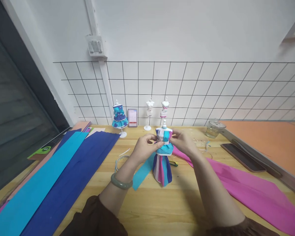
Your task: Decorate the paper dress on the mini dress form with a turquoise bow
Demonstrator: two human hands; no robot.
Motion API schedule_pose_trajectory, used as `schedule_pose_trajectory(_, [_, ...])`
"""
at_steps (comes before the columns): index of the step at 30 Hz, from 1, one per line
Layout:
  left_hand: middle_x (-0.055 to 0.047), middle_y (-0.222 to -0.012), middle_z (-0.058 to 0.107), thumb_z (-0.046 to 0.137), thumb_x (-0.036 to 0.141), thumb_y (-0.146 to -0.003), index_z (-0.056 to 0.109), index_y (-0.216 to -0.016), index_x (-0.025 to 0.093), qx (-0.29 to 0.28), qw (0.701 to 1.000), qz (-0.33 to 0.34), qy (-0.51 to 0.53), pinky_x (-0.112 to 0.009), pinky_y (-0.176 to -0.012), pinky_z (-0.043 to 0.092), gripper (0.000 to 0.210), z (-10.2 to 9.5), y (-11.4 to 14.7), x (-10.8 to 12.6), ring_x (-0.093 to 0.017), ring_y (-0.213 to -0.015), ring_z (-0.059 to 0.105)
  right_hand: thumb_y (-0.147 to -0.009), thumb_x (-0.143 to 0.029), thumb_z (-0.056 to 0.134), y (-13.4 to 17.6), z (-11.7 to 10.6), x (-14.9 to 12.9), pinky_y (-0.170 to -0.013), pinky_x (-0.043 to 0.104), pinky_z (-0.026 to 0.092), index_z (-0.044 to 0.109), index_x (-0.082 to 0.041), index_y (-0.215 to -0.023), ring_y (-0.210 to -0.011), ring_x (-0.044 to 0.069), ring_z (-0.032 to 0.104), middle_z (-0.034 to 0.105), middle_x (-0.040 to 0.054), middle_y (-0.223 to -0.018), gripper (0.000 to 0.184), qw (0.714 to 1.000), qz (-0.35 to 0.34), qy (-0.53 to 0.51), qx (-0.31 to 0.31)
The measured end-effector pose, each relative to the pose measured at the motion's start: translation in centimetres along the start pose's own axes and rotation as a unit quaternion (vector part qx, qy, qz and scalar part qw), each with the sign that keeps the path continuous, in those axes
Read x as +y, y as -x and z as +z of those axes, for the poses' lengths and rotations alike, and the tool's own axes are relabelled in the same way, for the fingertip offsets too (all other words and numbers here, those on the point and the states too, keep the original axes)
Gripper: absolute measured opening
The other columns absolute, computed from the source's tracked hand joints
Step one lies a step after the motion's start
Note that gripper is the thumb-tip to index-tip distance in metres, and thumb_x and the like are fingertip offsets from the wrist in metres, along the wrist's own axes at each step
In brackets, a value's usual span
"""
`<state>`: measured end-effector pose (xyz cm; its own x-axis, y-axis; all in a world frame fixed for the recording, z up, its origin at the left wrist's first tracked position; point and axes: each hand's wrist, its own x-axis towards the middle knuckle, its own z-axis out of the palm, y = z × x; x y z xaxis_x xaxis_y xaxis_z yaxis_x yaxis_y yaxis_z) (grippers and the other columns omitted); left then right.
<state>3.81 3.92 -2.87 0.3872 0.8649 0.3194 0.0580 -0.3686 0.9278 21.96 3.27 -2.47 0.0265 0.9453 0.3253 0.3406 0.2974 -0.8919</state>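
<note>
A small white dress form (164, 125) stands upright in front of me, wearing a doll dress (165, 149) with a blue, pink and white bodice, a turquoise peplum edged in white and a long striped skirt. From its left side my left hand (147, 147) pinches the dress at the waist, thumb across the front and fingers partly behind. My right hand (183, 141) grips the bodice's right edge between bent fingers, and some fingertips are hidden behind it. A pale band (166, 143) circles the waist. A turquoise strip (144, 173) lies behind the skirt.
Blue paper or fabric sheets (73, 173) cover the table's left side; a pink sheet (248, 183) stretches over the right. Behind stand a dressed form (119, 118), two other forms (149, 109), and a phone (132, 118). A yellow cutter (173, 163), glass jar (213, 129) and dark phone (243, 158) lie around.
</note>
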Motion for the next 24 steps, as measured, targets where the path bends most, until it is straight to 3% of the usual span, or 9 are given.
schedule_pose_trajectory(3, [-0.007, -0.088, 0.066, 0.069, 0.036, -0.071, 0.066, -0.085, 0.012, -0.002, 1.0, -0.006, 0.017, -0.028, -0.071, 0.046, 0.027, -0.1, -0.1, -0.2, -0.016, -0.079, 0.059, -0.061, -0.022, 0.067, 0.0, 0.0, -0.3, -0.092, 0.041, 0.037, 0.063, -0.022, -0.095, -0.106, 0.027, 0.051, 0.061, 0.0063, -0.103, 0.035, 0.978, -0.127, 0.128, 0.107])
schedule_pose_trajectory(5, [-0.007, -0.088, 0.066, 0.069, 0.035, -0.071, 0.067, -0.086, 0.012, -0.004, 1.0, -0.003, 0.022, -0.028, -0.071, 0.046, 0.028, -0.1, -0.1, -0.2, -0.017, -0.08, 0.059, -0.064, -0.022, 0.064, 0.2, 0.1, -0.6, -0.084, 0.038, 0.041, 0.063, -0.021, -0.085, -0.092, 0.024, 0.055, 0.062, 0.0059, -0.092, 0.021, 0.957, -0.169, 0.198, 0.125])
schedule_pose_trajectory(7, [-0.007, -0.089, 0.067, 0.069, 0.035, -0.071, 0.067, -0.086, 0.012, -0.005, 1.0, 0.003, 0.019, -0.028, -0.073, 0.046, 0.027, -0.2, -0.2, -0.3, -0.017, -0.082, 0.06, -0.07, -0.025, 0.059, 0.4, 0.2, -1.0, -0.071, 0.033, 0.043, 0.063, -0.02, -0.074, -0.074, 0.019, 0.055, 0.061, 0.0031, -0.076, 0.006, 0.963, -0.137, 0.216, 0.08])
schedule_pose_trajectory(9, [-0.007, -0.088, 0.067, 0.069, 0.035, -0.072, 0.067, -0.086, 0.012, -0.007, 1.0, 0.003, 0.019, -0.028, -0.073, 0.046, 0.027, -0.3, -0.2, -0.2, -0.017, -0.081, 0.06, -0.077, -0.028, 0.053, 0.8, 0.3, -1.7, -0.065, 0.03, 0.043, 0.066, -0.02, -0.075, -0.066, 0.017, 0.054, 0.061, 0.0014, -0.069, 0.015, 0.978, -0.083, 0.192, 0.014])
schedule_pose_trajectory(14, [-0.008, -0.089, 0.067, 0.068, 0.035, -0.072, 0.066, -0.085, 0.012, -0.002, 1.0, 0.001, 0.023, -0.029, -0.073, 0.046, 0.027, -0.3, -0.3, -0.5, -0.017, -0.082, 0.06, -0.084, -0.04, 0.052, 1.5, -0.3, -3.0, -0.081, 0.035, 0.046, 0.07, -0.022, -0.099, -0.088, 0.022, 0.061, 0.07, 0.0015, -0.091, 0.03, 0.991, 0.007, 0.03, -0.133])
schedule_pose_trajectory(19, [-0.008, -0.089, 0.067, 0.068, 0.036, -0.073, 0.066, -0.087, 0.011, 0.016, 0.999, 0.002, 0.027, -0.029, -0.072, 0.046, 0.029, -0.4, -0.5, -1.0, -0.017, -0.08, 0.06, -0.08, -0.047, 0.059, 1.8, -1.0, -3.3, -0.092, 0.041, 0.043, 0.07, -0.024, -0.104, -0.1, 0.026, 0.06, 0.071, 0.0031, -0.1, 0.035, 0.989, 0.075, 0.009, -0.123])
schedule_pose_trajectory(24, [-0.009, -0.09, 0.067, 0.067, 0.036, -0.074, 0.066, -0.088, 0.011, 0.014, 0.999, -0.007, 0.038, -0.029, -0.072, 0.046, 0.028, -0.4, -0.5, -0.8, -0.017, -0.08, 0.06, -0.08, -0.053, 0.058, 1.9, -1.0, -3.5, -0.098, 0.046, 0.041, 0.068, -0.022, -0.11, -0.103, 0.028, 0.06, 0.07, 0.0059, -0.106, 0.044, 0.985, 0.09, -0.013, -0.144])
